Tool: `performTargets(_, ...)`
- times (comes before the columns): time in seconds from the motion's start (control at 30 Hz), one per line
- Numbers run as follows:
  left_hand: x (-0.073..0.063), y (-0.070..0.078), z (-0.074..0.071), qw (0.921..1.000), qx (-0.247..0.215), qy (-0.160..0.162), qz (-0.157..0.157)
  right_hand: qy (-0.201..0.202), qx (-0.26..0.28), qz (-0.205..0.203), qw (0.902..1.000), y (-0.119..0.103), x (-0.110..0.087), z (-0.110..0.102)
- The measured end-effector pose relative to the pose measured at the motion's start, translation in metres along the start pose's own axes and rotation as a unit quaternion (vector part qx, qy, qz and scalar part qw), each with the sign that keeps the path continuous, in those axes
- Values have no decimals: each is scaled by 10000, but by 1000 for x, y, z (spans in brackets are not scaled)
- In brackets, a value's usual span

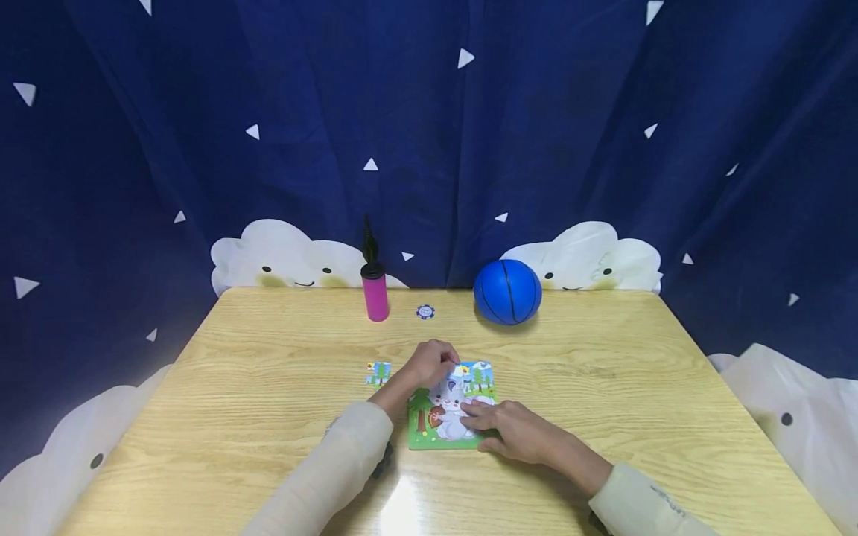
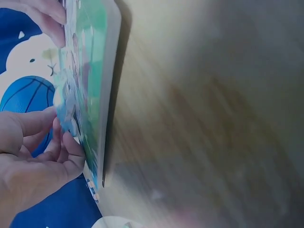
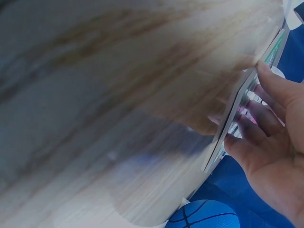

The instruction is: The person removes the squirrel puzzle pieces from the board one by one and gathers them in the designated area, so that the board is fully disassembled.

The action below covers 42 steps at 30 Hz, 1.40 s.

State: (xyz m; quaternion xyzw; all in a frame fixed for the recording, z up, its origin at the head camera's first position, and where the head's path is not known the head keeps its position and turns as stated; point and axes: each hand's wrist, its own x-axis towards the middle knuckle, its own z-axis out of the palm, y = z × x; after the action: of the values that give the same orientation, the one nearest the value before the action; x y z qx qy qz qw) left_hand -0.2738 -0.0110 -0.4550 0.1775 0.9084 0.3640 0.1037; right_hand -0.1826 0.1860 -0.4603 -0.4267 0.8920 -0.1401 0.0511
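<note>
A jigsaw puzzle point(image 1: 439, 435) in a flat tray lies on the table, showing a pale cartoon squirrel with an acorn on green ground. My left hand point(image 1: 431, 363) is over the puzzle's upper left part. Its thumb and fingers pinch a light-blue puzzle piece point(image 2: 64, 114) close over the board, seen in the left wrist view. My right hand point(image 1: 512, 430) rests along the puzzle's right side, its fingers stretched over the picture and its thumb at the edge point(image 3: 243, 90). Left of the board lies a loose puzzle piece point(image 1: 383, 371) with a tree on it.
On the wooden table point(image 1: 603, 365), a pink hand pump point(image 1: 376, 298) with a black top stands at the back. A blue-and-white poker chip point(image 1: 425, 312) lies right of it, then a blue ball point(image 1: 507, 292). Behind hangs a dark blue curtain point(image 1: 402, 89).
</note>
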Motion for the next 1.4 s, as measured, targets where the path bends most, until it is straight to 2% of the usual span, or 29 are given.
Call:
performTargets(0.17, 0, 2, 0, 9998, -107, 33, -150, -1, -13, -6, 10000, 0, 0, 0)
performTargets(0.4, 0, 6, -4, 9999, -122, 15, -45, 2, -11, 38, 10000, 0, 0, 0)
performTargets(0.5, 0, 4, -9, 9999, -157, -67, 13, -3, -4, 49, 10000, 0, 0, 1)
performTargets(0.7, -5, 1, -24, 9992, -153, -87, 345, -18, -2, 37, 10000, 0, 0, 0)
performTargets(0.83, -11, 0, -36, 9993, -142, -33, 357, -9, -15, 18, 10000, -1, 0, -1)
performTargets(0.97, -15, -4, -48, 9995, -89, 21, 312, 21, 6, -21, 10000, -1, -1, -1)
performTargets(1.1, -21, -12, -60, 9994, -38, -78, 335, 1, 15, 6, 10000, -1, -1, -1)
performTargets(1.4, -37, -41, -89, 9992, 194, -323, 158, -31, 59, 93, 9999, -2, 0, -1)
